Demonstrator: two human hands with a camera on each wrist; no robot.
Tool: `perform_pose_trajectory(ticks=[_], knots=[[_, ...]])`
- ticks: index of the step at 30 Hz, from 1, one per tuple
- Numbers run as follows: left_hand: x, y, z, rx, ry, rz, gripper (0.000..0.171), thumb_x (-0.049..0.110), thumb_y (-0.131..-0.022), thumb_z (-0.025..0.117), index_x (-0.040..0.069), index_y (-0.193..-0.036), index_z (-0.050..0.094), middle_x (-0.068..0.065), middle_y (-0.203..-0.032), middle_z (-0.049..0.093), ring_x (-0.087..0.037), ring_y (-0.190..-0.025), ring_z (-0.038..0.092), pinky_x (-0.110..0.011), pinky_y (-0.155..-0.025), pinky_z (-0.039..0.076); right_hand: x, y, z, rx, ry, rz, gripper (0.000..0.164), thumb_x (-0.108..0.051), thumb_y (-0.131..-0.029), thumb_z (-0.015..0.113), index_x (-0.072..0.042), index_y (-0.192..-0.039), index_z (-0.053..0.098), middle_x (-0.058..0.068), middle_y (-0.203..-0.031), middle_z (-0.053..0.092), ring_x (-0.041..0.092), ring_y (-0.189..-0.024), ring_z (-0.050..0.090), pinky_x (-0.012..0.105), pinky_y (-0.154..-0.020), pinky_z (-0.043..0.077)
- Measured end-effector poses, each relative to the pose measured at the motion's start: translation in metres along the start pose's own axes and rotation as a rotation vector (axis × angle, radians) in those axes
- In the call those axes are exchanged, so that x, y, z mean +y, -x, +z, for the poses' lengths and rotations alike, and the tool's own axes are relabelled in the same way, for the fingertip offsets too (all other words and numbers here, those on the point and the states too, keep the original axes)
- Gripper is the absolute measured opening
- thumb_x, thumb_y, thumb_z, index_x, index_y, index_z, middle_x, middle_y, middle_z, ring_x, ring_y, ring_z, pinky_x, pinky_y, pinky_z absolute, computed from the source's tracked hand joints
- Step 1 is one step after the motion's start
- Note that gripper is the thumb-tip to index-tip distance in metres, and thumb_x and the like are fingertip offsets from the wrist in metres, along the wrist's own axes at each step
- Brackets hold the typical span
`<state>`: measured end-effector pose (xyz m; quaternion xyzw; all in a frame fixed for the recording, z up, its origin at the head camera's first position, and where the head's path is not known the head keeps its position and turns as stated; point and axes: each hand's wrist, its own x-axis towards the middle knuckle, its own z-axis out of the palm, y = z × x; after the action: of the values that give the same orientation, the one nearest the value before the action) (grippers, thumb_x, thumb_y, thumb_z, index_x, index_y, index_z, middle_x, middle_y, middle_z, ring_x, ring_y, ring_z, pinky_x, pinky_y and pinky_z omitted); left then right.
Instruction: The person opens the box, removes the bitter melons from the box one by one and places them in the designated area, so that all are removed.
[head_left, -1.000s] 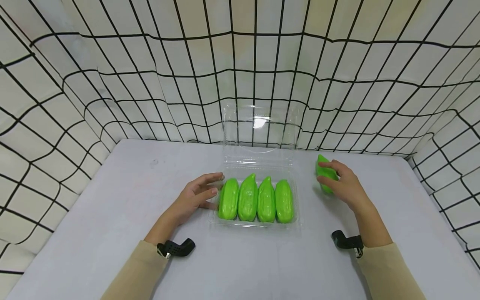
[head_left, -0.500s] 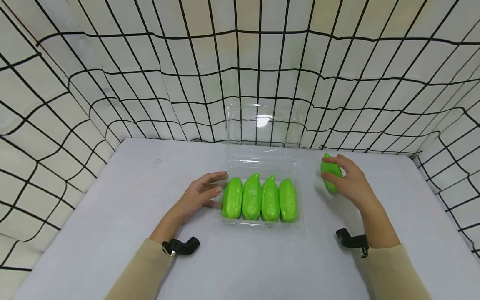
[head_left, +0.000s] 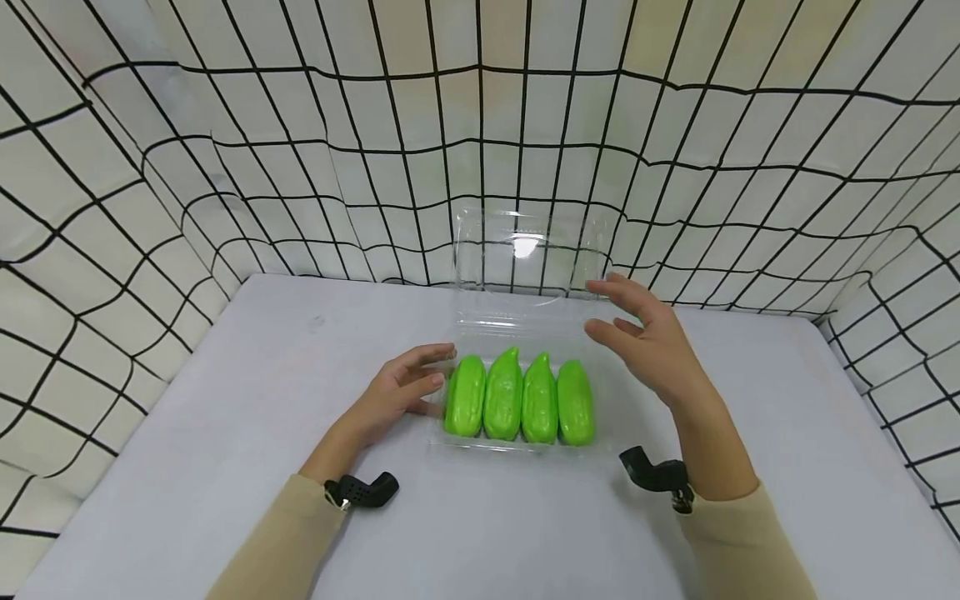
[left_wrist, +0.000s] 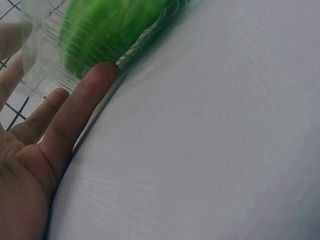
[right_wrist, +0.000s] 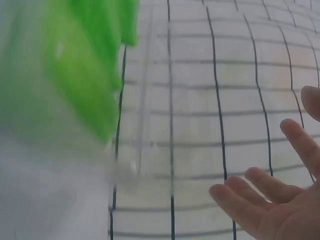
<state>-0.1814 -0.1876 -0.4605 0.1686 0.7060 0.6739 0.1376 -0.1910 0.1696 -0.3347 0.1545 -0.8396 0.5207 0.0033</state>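
Four glossy green vegetable pieces (head_left: 502, 398) lie side by side in a clear plastic container (head_left: 517, 448) on the white table (head_left: 495, 533), their long sides running front to back; the two middle ones end in pointed tips at the far end, while the outer two look blunter there. The clear lid (head_left: 525, 247) stands open at the back of the container, with a bright glare on it. The left hand (head_left: 384, 398) is at the container's left side, beside the leftmost piece, its fingers loosely spread and gripping nothing; in the left wrist view one fingertip (left_wrist: 102, 76) lies over the ribbed clear wall near its bottom edge. The right hand (head_left: 648, 346) is raised near the far right corner of the container, open, with thumb and fingers apart and nothing between them. From the head view its fingertips overlap the lid's right edge, and whether they touch it cannot be told; the right wrist view shows the spread fingers well apart from the blurred green pieces. Each wrist carries a black camera mount (head_left: 367, 490) beside a beige sleeve (head_left: 272, 537), and a white backdrop (head_left: 341, 117) with black grid lines rises around the table.
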Motion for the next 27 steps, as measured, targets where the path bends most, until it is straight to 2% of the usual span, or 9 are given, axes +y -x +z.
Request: perform_pose_trajectory(ticks=[3,8,15,18,21,27], knots=[[-0.001,0.001,0.000,0.009,0.003,-0.011,0.049,0.017,-0.102,0.057,0.013,-0.149,0.045,-0.014,-0.155,0.040,-0.040,-0.139,0.042,-0.047,-0.081,0.062,-0.002,-0.004,0.018,-0.050,-0.056,-0.041,0.048,-0.022,-0.096,0.068,-0.014,-0.141,0.056,0.001,-0.161,0.032,0.025,-0.147,0.033,0.051,-0.116,0.037],[-0.002,0.001,0.002,-0.015,0.007,-0.016,0.049,0.017,-0.102,0.057,0.013,-0.150,0.043,-0.012,-0.156,0.039,-0.038,-0.141,0.041,-0.047,-0.082,0.061,0.010,-0.003,0.042,-0.138,-0.066,-0.049,0.047,-0.024,-0.096,0.067,-0.016,-0.141,0.055,0.004,-0.159,0.035,0.032,-0.143,0.039,0.054,-0.113,0.039],[0.000,0.001,0.000,-0.005,0.013,-0.006,0.050,0.015,-0.101,0.058,0.011,-0.149,0.044,-0.014,-0.156,0.038,-0.040,-0.140,0.041,-0.047,-0.081,0.062,0.025,-0.005,0.059,-0.197,-0.043,-0.036,0.044,-0.027,-0.095,0.068,-0.021,-0.138,0.057,0.004,-0.157,0.038,0.037,-0.140,0.042,0.056,-0.112,0.040],[0.001,0.000,0.000,-0.006,0.013,-0.008,0.051,0.015,-0.101,0.058,0.010,-0.150,0.043,-0.014,-0.156,0.038,-0.039,-0.140,0.042,-0.048,-0.081,0.061,0.028,-0.007,0.063,-0.200,-0.025,-0.037,0.044,-0.024,-0.095,0.068,-0.018,-0.138,0.058,0.006,-0.156,0.040,0.039,-0.138,0.043,0.056,-0.112,0.040],[0.001,0.001,0.000,-0.002,0.017,0.003,0.050,0.014,-0.101,0.057,0.010,-0.149,0.043,-0.014,-0.156,0.038,-0.038,-0.139,0.043,-0.048,-0.081,0.061,0.030,-0.006,0.067,-0.187,0.036,-0.055,0.043,-0.023,-0.095,0.068,-0.017,-0.137,0.059,0.007,-0.152,0.045,0.038,-0.135,0.048,0.056,-0.109,0.043],[0.001,0.001,0.000,0.001,0.001,-0.001,0.049,0.015,-0.101,0.057,0.012,-0.149,0.045,-0.013,-0.156,0.039,-0.040,-0.139,0.042,-0.047,-0.081,0.062,0.030,-0.004,0.068,-0.154,0.214,-0.087,0.043,-0.024,-0.094,0.068,-0.019,-0.136,0.060,0.002,-0.142,0.056,0.030,-0.126,0.056,0.053,-0.095,0.054]])
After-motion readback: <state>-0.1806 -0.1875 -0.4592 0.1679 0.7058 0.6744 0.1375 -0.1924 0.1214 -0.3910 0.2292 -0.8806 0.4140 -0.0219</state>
